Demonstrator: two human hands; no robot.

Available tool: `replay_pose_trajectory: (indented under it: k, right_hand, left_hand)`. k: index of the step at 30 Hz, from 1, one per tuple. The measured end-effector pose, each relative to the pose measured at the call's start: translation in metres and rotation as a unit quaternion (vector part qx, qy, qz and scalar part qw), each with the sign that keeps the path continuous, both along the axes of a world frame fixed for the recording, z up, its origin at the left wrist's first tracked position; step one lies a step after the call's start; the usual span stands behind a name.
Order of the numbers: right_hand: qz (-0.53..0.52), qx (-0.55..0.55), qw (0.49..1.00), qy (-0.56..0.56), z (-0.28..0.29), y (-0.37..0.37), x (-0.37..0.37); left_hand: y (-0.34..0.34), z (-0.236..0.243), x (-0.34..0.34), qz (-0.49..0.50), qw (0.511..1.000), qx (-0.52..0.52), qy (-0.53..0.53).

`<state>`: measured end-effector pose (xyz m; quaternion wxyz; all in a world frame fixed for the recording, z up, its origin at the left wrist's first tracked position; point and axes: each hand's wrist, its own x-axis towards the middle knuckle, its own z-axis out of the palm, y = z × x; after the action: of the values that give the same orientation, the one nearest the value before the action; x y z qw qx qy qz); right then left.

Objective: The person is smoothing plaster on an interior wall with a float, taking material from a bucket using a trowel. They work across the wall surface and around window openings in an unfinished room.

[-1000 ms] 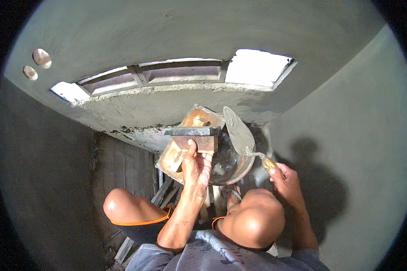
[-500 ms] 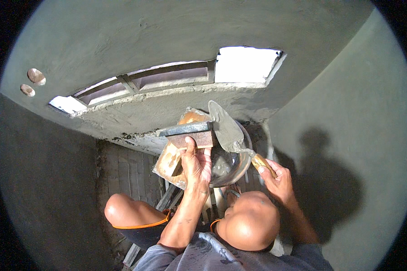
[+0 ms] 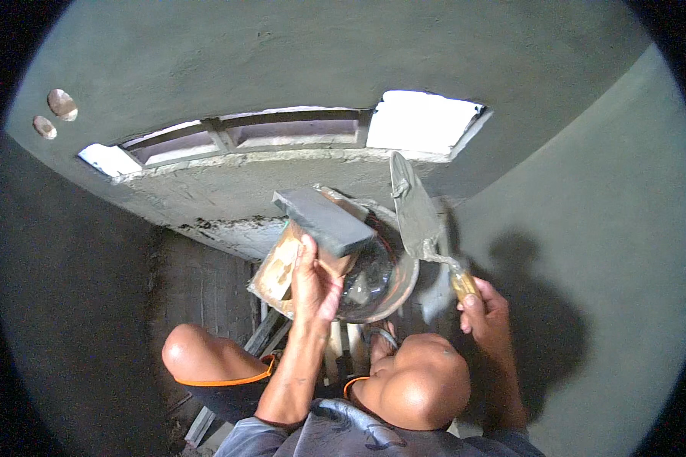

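Observation:
My left hand is closed on a rectangular plastering float. Its thick grey face is tilted up, and brown backing shows under it near my fingers. In my right hand is the wooden handle of a pointed trowel, blade raised and angled away, with grey mortar smeared on it. Between the two tools sits a dark round basin with some wet grey mix inside; the float hides part of it. A pale wooden board with a block on it lies at the basin's left, partly behind my left hand.
A plastered wall stands ahead, with a long framed opening low in it. Another plastered wall rises close on the right. My bent knees flank my left forearm. Wooden slats lie below.
The float has turned so that its grey face shows instead of its edge and brown backing. My right hand has moved right and slightly down, taking the trowel away from the float.

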<state>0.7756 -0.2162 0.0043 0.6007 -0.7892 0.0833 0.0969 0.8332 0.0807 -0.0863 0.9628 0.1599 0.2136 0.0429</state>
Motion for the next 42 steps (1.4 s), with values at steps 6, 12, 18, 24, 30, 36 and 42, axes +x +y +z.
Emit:
replay_pose_trajectory:
  k: [6, 12, 18, 24, 30, 36, 42]
  right_hand:
    - [0.042, 0.095, 0.993, 0.054, -0.044, 0.013, 0.009]
    - [-0.009, 0.087, 0.996, -0.011, -0.069, 0.023, 0.025]
    - [-0.056, 0.080, 0.994, -0.059, -0.081, 0.026, 0.035]
    - [-0.043, 0.039, 0.996, -0.068, -0.073, 0.036, 0.036]
    - [-0.087, 0.048, 0.993, -0.071, -0.065, 0.036, 0.032]
    - [-0.072, 0.020, 0.993, -0.091, -0.077, 0.045, 0.033]
    - [-0.003, -0.057, 0.986, -0.158, -0.100, 0.035, 0.025]
  left_hand:
    - [0.003, 0.001, -0.013, -0.073, 0.977, -0.200, -0.002]
    - [0.010, -0.011, -0.036, -0.174, 0.962, -0.212, 0.013]
    - [0.011, -0.023, -0.031, -0.187, 0.946, -0.265, -0.007]
    - [0.015, -0.032, -0.034, -0.161, 0.956, -0.245, 0.019]
    - [0.011, -0.027, -0.028, -0.133, 0.967, -0.219, 0.019]
    - [0.003, -0.016, -0.018, -0.206, 0.924, -0.320, -0.043]
    - [0.000, -0.005, -0.008, -0.200, 0.890, -0.406, -0.057]
